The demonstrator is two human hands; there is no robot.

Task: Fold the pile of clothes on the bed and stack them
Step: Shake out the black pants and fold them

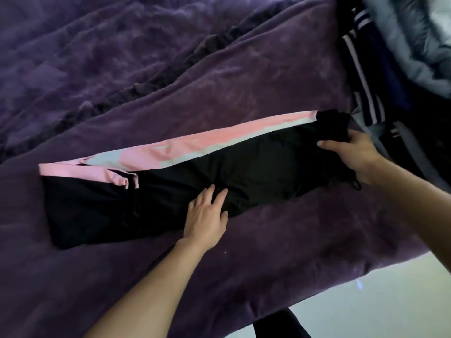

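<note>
A pair of black track pants (256, 164) with a pink and pale grey side stripe lies stretched out lengthwise on the purple bed cover (219, 76), waistband at the left, leg ends at the right. My left hand (207, 213) presses flat on the middle of the pants near their front edge, fingers straight. My right hand (353, 152) grips the bunched black leg ends at the right. A pile of unfolded clothes (371, 76), dark with white stripes and grey pieces, sits at the upper right.
The bed's edge runs along the lower right, with pale floor (366, 306) beyond it. A ruffled ridge of the cover (146, 86) crosses behind the pants. A dark shape (278, 325) shows at the bottom edge.
</note>
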